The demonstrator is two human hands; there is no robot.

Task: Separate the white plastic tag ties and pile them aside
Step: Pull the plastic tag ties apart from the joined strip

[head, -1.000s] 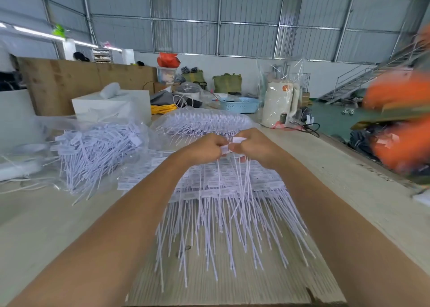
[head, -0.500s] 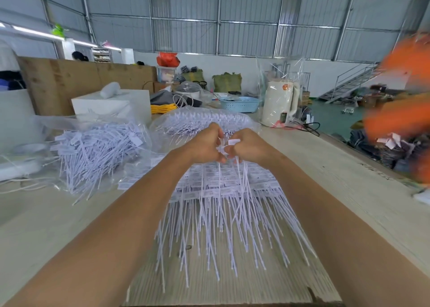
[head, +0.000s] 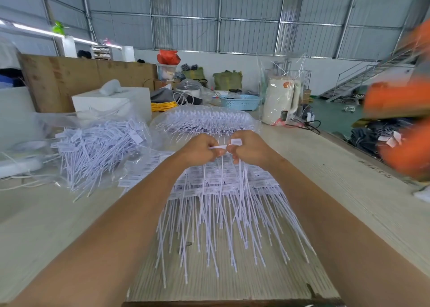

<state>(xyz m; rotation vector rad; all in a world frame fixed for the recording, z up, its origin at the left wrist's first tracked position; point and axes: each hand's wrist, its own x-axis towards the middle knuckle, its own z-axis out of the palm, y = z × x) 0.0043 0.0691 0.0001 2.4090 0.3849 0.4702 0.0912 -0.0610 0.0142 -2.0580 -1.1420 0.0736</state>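
My left hand (head: 197, 152) and my right hand (head: 250, 148) are held close together above the table, both pinching a joined strip of white tag ties (head: 218, 147) at its label end. The strip's thin tails hang down between my forearms. Below them a spread layer of white tag ties (head: 223, 209) lies on the wooden table (head: 349, 190), tails pointing toward me. A loose pile of separated tag ties (head: 97, 148) sits on clear plastic at the left.
A clear bag of bundled tag ties (head: 204, 120) lies just beyond my hands. A white box (head: 111, 103), a blue basket (head: 242, 101) and a wrapped white kettle (head: 280, 101) stand further back. A blurred orange shape (head: 400, 125) is at the right edge.
My hands have stayed together over the layer while working the strip; a white label now shows stretched between my fingers. The blurred orange shape on the right has shifted.
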